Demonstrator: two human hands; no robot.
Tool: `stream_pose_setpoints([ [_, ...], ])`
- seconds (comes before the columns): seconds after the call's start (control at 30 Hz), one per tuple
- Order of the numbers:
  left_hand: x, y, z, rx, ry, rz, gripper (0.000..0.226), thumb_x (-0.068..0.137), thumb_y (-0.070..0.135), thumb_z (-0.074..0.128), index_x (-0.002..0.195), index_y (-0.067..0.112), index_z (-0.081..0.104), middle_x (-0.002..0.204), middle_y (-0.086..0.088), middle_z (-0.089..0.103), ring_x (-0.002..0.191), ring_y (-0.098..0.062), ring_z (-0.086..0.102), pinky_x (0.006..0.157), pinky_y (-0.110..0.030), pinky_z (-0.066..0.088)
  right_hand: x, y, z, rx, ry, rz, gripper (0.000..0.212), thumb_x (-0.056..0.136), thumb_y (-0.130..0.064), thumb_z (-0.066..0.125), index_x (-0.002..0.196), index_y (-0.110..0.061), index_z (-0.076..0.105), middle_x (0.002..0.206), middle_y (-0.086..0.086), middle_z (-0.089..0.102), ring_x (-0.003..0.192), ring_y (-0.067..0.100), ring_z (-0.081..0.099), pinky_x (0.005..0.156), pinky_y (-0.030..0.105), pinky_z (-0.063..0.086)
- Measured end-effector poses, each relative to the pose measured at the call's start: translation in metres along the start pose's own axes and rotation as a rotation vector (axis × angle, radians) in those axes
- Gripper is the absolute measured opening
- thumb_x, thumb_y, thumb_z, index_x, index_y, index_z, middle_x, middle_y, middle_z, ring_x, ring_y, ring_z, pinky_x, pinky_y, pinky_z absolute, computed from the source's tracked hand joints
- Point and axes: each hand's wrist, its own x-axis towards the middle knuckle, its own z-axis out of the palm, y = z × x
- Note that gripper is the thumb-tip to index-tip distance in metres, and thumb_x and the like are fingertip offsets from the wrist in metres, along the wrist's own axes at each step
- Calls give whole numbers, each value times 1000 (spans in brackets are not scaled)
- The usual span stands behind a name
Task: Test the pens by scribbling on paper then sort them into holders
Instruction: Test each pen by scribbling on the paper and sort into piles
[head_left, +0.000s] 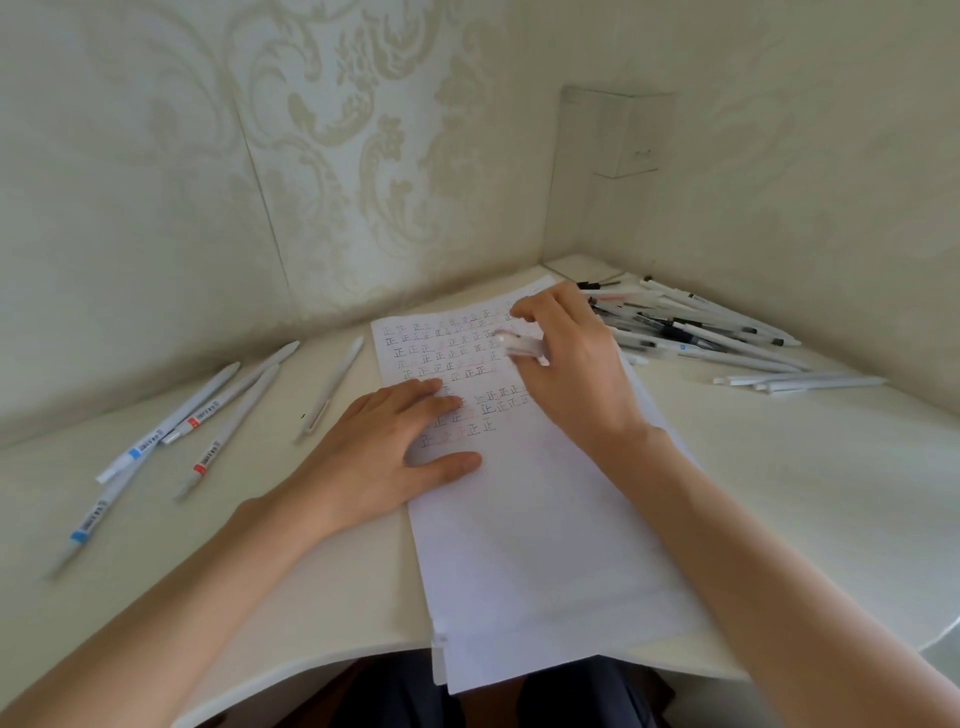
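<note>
A white sheet of paper (545, 519) lies on the table, its upper half filled with rows of small written marks in dark and red ink. My left hand (384, 452) rests flat on the paper's left edge, fingers spread over the marks. My right hand (566, 364) is over the top right of the sheet, shut on a white pen (522, 347) whose end points left. Several white pens (197, 415) with blue or red labels lie left of the paper. A large pile of pens (691, 327) lies at the far right corner.
The pale table (805, 493) fits into a wallpapered corner. A clear box (608, 135) is mounted on the wall above the pile. A few more white pens (800, 382) lie right of the pile. The table's curved front edge runs near my lap.
</note>
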Motion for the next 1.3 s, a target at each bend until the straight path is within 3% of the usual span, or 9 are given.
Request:
stream_pose_setpoints([
  [0.13, 0, 0, 0, 8, -7, 0, 112, 47, 98, 4, 138, 40, 35, 151, 16, 21, 139, -3, 13, 106, -14, 4, 4, -8, -14, 152, 100, -14, 25, 91, -10, 39, 86, 5, 59, 85, 13, 55, 74, 25, 50, 67, 26, 41],
  [0.2, -1, 0, -1, 15, -3, 4, 112, 47, 97, 4, 138, 40, 35, 151, 16, 22, 138, -3, 14, 105, -14, 4, 4, -11, -19, 120, 102, 56, 39, 94, -21, 35, 78, 5, 59, 75, 15, 58, 71, 30, 53, 65, 38, 44],
  [0.3, -2, 1, -1, 11, 0, 7, 111, 48, 97, 5, 138, 38, 36, 151, 15, 23, 138, -5, 17, 105, -14, 6, 4, -17, -21, 304, -3, 464, 52, 97, -44, 36, 74, -7, 64, 55, 13, 61, 53, 19, 56, 55, 35, 46],
  [0.47, -2, 3, -2, 20, -7, 9, 102, 54, 91, 19, 138, 37, 37, 151, 13, 25, 139, -7, 18, 106, -16, 7, 3, -18, -11, 520, -190, 664, 18, 91, -29, 61, 80, -14, 63, 68, 5, 71, 63, 16, 68, 55, 27, 50],
  [0.6, -2, 5, -3, 25, -11, 8, 95, 58, 82, 20, 139, 36, 35, 151, 12, 23, 138, -6, 16, 103, -13, 4, -3, -20, -3, 665, -315, 789, 13, 90, -12, 48, 86, -11, 60, 73, 9, 72, 65, 18, 68, 58, 27, 51],
  [0.77, -2, 5, -3, 14, -7, 12, 94, 58, 82, 21, 139, 36, 35, 152, 12, 23, 139, -7, 16, 103, -14, 5, -5, -22, -6, 459, -352, 743, 44, 89, -43, 60, 75, -2, 52, 44, 0, 54, 43, 6, 42, 49, 18, 36],
  [0.87, -1, 4, -2, 16, -11, 16, 94, 59, 82, 21, 139, 35, 35, 152, 12, 22, 140, -7, 15, 106, -17, 7, -7, -25, -6, 397, -361, 702, 36, 87, -33, 64, 67, -10, 43, 44, 5, 52, 43, 6, 39, 47, 19, 33],
  [1.03, 0, 2, -1, 1, -4, 10, 94, 58, 82, 22, 139, 35, 36, 151, 12, 24, 139, -7, 17, 107, -18, 7, -7, -24, -4, 412, -364, 718, 35, 77, -3, 55, 58, -16, 29, 49, 1, 24, 48, 18, 26, 39, 19, 20],
  [1.3, 0, 2, 0, 3, 1, 12, 94, 58, 83, 22, 139, 36, 35, 151, 13, 23, 139, -6, 16, 106, -17, 6, -9, -25, -2, 354, -407, 670, 27, 77, -5, 56, 60, -12, 35, 51, 6, 30, 42, 16, 29, 39, 20, 23],
])
